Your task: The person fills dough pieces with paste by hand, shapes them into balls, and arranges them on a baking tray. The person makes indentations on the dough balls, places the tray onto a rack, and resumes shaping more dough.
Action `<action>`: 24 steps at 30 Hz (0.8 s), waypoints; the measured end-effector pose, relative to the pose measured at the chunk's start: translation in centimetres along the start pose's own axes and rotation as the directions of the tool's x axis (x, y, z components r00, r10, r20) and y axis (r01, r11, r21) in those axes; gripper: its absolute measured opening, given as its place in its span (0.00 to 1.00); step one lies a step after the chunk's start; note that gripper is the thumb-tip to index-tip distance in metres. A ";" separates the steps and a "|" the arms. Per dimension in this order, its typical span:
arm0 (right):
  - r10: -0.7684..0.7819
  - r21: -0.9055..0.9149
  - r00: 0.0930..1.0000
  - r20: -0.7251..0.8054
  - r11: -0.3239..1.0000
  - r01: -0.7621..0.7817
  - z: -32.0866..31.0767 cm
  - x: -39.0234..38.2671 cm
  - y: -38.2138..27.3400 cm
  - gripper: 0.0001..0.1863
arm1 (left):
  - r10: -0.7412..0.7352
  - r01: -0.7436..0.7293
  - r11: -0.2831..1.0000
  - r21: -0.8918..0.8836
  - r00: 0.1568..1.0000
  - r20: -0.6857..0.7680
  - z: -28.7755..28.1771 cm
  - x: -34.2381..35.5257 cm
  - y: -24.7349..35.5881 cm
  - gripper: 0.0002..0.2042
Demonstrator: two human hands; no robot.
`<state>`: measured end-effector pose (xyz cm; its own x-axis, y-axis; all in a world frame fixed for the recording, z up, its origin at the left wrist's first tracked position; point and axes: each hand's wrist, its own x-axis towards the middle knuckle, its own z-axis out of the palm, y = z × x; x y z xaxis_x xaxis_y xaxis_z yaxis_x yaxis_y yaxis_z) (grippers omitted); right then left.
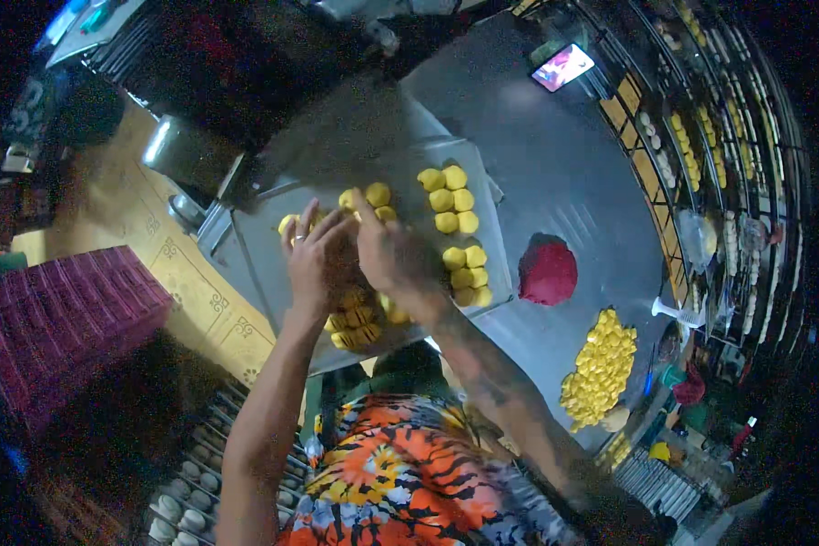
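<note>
A metal tray [255, 259] in front of me bears yellow dough balls set in small groups. My left hand [317, 259] is over its left part, fingers spread and stretched forward across some balls. Close beside it, my right hand [389, 262] points its index finger forward against a dough ball [348, 198]; its other fingers are partly hidden and blurred. Neither hand visibly holds anything. Nearer me, a group of yellow pieces [355, 328] shows dark lines across the tops. More plain yellow balls [465, 275] stand in rows at the tray's right side.
Right of the tray, a round red-purple dough lump [548, 273] and a heap of small yellow pieces [601, 364] lie on the grey table [537, 182]. A lit screen [562, 66] rests farther back. Racks of trays [728, 136] line the right; a purple stack [73, 318] is at left.
</note>
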<state>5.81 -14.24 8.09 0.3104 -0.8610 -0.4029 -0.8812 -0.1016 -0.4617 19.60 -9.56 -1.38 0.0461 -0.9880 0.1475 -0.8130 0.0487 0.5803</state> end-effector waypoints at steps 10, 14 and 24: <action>-0.209 -0.030 0.939 -0.273 0.978 0.208 5.2 -3.1 2.9 0.34 | -0.018 0.016 0.998 -0.054 0.999 -0.038 0.5 -0.6 -1.2 0.16; -0.168 0.025 0.956 -0.239 0.983 0.179 4.1 -0.2 2.3 0.35 | 0.003 -0.003 0.998 -0.065 1.000 -0.006 -0.3 0.0 0.5 0.16; -0.022 0.315 0.948 -0.318 0.941 0.127 1.9 -1.4 5.6 0.25 | 0.072 -0.072 0.996 -0.060 0.997 -0.004 -0.3 1.1 2.3 0.19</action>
<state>1.07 -12.64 4.58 0.1998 -0.9723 -0.1208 -0.6774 -0.0480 -0.7340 17.98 -10.54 0.35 -0.0097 -0.9813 0.1923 -0.7780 0.1283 0.6151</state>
